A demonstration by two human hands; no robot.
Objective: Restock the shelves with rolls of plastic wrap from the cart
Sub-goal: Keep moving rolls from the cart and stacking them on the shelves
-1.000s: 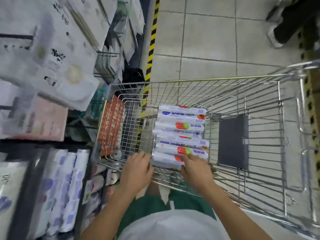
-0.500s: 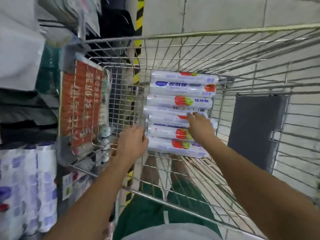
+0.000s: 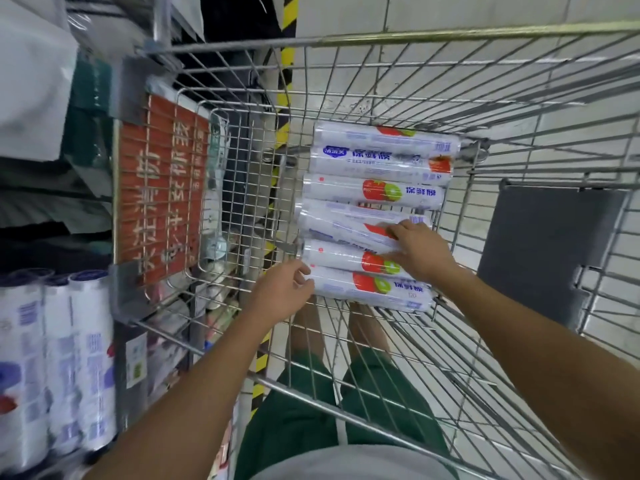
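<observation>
Main worry right now is the stack coming apart on me. On my far left the shelf point(image 3: 114, 358) already has upright rolls point(image 3: 88, 348) standing side by side, blurry but clearly the same white and blue wrapping, so there's stock there I could knock over when I swing new ones in.

Next over, the red sign point(image 3: 162, 192) is clipped to the fold-out child seat end of the cart point(image 3: 450, 32), and that little wire compartment looks like it has nothing in it as far as I can tell.

My left hand point(image 3: 284, 292) is at the left end of the nearest roll point(image 3: 374, 287), fingers curled and touching the end cap, not really wrapped around it yet. If I pull from just that end it'll swing and drag its neighbour along.

The rolls of plastic wrap point(image 3: 374, 195) lie crosswise in the main basket, about six or seven, packed touching each other, and at least one seems to ride on top of the others. They're slick film, so anything lifted from the middle could send the rest rolling across the wire floor.

My right hand point(image 3: 419, 251) is pressed flat-ish over the right ends of two rolls point(image 3: 346, 233), fingers spread on top, holding down more than gripping. Grabbing two at once that way, one could easily squirt out.

Further right there's a grey flap point(image 3: 547, 251) on the basket wall, nothing on it.
</observation>
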